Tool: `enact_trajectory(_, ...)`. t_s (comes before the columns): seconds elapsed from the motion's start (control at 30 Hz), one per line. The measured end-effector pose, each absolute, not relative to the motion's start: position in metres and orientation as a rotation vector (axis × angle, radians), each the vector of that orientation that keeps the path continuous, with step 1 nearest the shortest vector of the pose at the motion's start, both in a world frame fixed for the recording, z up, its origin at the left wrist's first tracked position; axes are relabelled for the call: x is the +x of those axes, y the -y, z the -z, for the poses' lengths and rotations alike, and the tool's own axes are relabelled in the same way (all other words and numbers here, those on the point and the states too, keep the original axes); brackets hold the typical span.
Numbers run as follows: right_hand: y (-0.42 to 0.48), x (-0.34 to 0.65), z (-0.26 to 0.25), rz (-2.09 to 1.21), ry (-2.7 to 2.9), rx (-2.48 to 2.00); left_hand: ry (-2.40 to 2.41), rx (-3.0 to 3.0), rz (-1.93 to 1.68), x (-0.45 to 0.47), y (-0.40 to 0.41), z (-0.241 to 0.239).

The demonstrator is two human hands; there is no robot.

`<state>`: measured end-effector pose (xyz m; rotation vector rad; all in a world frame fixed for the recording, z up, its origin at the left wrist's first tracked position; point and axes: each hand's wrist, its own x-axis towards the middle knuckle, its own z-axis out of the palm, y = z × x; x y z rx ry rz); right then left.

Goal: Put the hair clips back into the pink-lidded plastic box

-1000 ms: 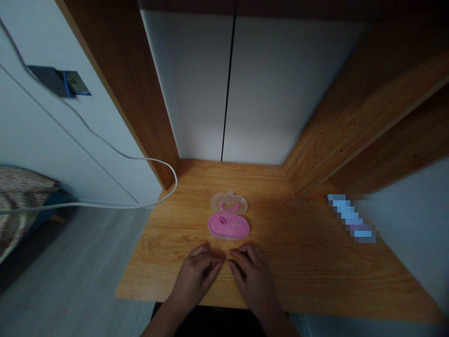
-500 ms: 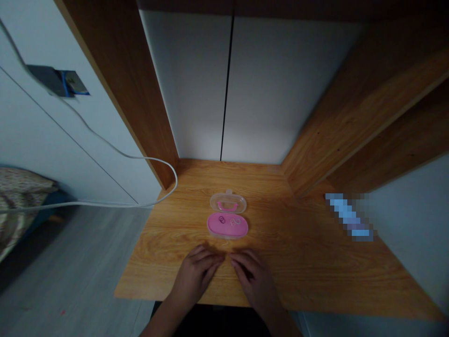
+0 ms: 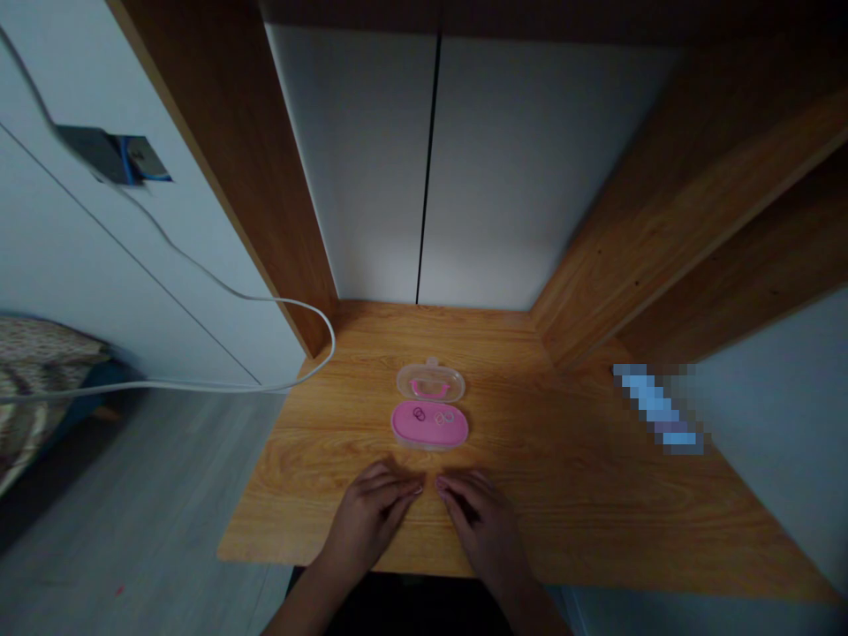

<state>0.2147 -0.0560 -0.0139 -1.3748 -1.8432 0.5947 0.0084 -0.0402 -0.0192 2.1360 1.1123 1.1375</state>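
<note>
My left hand (image 3: 367,517) is closed in a pinch over the wooden desk, with a tiny pale sliver at its fingertips. Facing it, my right hand (image 3: 482,519) is pinched too; whatever is between its fingertips is too small to name. A narrow gap separates the two sets of fingertips. Just beyond them lies an oval pink case (image 3: 430,435), with several small thin rings, dark and light, on its pink surface. Its clear lid (image 3: 405,382), with a pink handle, lies folded back behind it.
The wooden desk (image 3: 318,450) meets a white back panel (image 3: 377,177) and wooden side boards (image 3: 616,230). A white cable (image 3: 311,305) loops over the left edge. At the right is a pixelated bluish patch (image 3: 655,406). Patterned cloth (image 3: 40,362) shows at far left.
The fingertips of my two hands have drawn slightly apart, my right fingertips shifting a little to the right. The case and its lid stay where they were.
</note>
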Motion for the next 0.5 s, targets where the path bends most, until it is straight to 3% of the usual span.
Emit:
enact_trajectory(0.33,0.056,0.213,0.010,-0.656,1.863,-1.319,-1.114,2.105,-1.102,0.009,0.043,0.015)
enact_trajectory(0.5,0.056,0.214,0.012,-0.516,1.866,-1.453,-1.143,2.102,-1.036,0.009,0.044,0.010)
